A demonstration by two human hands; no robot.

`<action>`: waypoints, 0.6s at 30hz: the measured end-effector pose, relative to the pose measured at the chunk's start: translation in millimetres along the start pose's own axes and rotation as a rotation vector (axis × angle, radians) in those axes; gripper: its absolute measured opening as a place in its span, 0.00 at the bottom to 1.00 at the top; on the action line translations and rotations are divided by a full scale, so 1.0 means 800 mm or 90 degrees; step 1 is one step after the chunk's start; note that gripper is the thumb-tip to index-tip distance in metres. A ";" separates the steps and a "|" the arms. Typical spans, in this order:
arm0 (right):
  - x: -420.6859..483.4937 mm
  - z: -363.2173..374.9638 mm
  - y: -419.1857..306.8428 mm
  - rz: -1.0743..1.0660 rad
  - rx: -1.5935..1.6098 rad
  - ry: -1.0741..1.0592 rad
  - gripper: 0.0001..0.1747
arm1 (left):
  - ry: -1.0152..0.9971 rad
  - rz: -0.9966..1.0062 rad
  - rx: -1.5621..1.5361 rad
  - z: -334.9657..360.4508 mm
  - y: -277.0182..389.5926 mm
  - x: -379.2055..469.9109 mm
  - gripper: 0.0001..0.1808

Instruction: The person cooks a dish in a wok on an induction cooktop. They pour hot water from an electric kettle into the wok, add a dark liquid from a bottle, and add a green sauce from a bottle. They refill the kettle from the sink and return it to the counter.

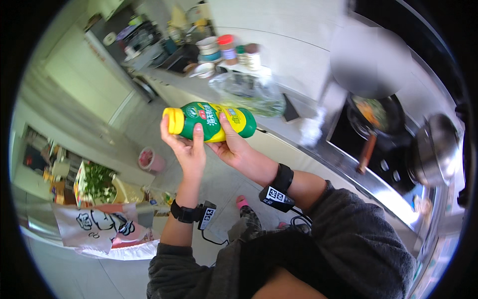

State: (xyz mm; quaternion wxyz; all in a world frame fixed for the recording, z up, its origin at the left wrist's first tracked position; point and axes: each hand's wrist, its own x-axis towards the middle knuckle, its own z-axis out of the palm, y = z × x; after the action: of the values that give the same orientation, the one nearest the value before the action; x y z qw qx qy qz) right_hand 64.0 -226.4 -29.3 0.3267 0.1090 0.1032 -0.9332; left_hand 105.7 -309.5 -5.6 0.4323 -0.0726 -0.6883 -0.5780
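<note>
Held between both hands, well above the floor, is a green squeeze bottle (194,129) with a yellow cap and a yellow label that bears writing. It lies almost level, its cap pointing to the left of the view. My left hand (188,147) grips the cap end, the thumb on the green body and a finger beside the yellow cap. Around the bottom half of the bottle, my right hand (233,147) has its thumb across the label. The cap looks closed. Fingers beneath the bottle are partly hidden by it.
A frying pan (390,112) with food sits on the black cooktop (353,140), its wooden handle toward me. Beside it stands a steel pot (437,149). Along the counter are a clear plastic bag (254,93), a dark flat object (290,108) and several jars (227,50). A pink bin (151,160) stands on the floor.
</note>
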 end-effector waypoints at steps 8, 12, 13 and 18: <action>0.205 0.030 0.136 0.171 -0.014 -0.008 0.24 | 0.200 -0.093 -0.087 -0.168 -0.138 0.098 0.16; 0.324 0.057 0.191 0.216 -0.015 0.024 0.23 | 0.255 -0.210 -0.120 -0.235 -0.196 0.181 0.13; 0.349 0.065 0.202 0.220 -0.013 0.022 0.24 | 0.269 -0.247 -0.138 -0.251 -0.207 0.201 0.13; 0.472 0.102 0.249 0.231 -0.056 0.108 0.24 | 0.270 -0.339 -0.241 -0.322 -0.270 0.287 0.22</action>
State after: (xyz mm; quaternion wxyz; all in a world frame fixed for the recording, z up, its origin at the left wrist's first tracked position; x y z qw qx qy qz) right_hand -109.0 -622.0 -78.0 0.4837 0.1898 0.1498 -0.8412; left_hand -33.4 -692.2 -18.9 0.3786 0.1514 -0.4595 -0.7891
